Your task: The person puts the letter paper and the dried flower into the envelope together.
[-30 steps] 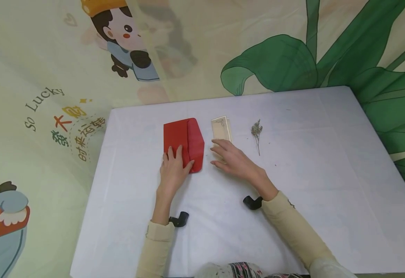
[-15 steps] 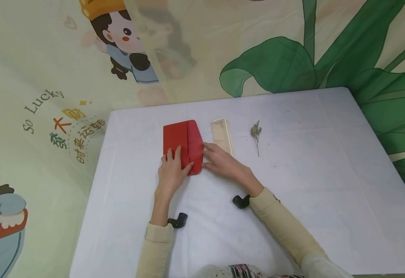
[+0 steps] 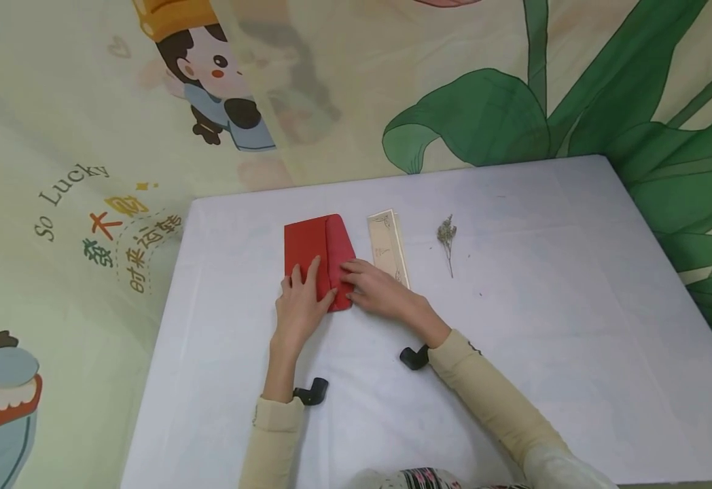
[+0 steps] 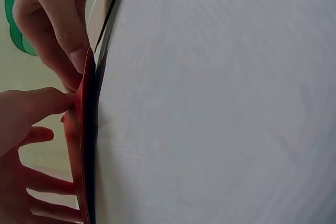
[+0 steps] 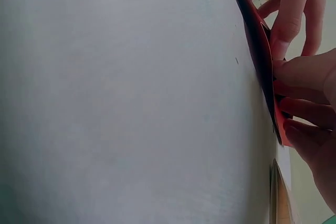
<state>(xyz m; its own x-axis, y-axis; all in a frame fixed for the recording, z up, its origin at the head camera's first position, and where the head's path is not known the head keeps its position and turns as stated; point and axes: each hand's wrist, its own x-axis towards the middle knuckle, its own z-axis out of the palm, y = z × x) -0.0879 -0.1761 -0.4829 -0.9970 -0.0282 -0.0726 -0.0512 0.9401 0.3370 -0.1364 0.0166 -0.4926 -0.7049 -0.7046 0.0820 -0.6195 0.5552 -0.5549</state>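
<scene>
Red was the envelope [image 3: 304, 238] over which both hands were now brought together on the white table [image 3: 545, 380]. One second earlier, the lower part of the pale printed card [image 3: 385, 238] had been covered by the right hand [image 3: 380, 290]; then its fingertips were brought to the envelope's edge, and at this moment they were laid on the opened flap [image 3: 339, 238]. More of the card was thereby left exposed, just beyond the back of the right hand. The dried sprig [image 3: 446, 234] was left untouched, well apart from those fingers, to their right and farther out.

By the left hand [image 3: 299, 305] the body of the envelope was held down, its fingers spread over the near part and its thumb set at the flap's fold; no clear shift of that hand could be made out. The right fingers were slightly bent and kept close to one another, with the thumb placed at the flap's edge; whether the flap was pinched or only touched could not be told, even from the wrist views. Attention seemed to have been turned from the card to the flap, with the envelope apparently being steadied from the left while its flap was dealt with from the right.
</scene>
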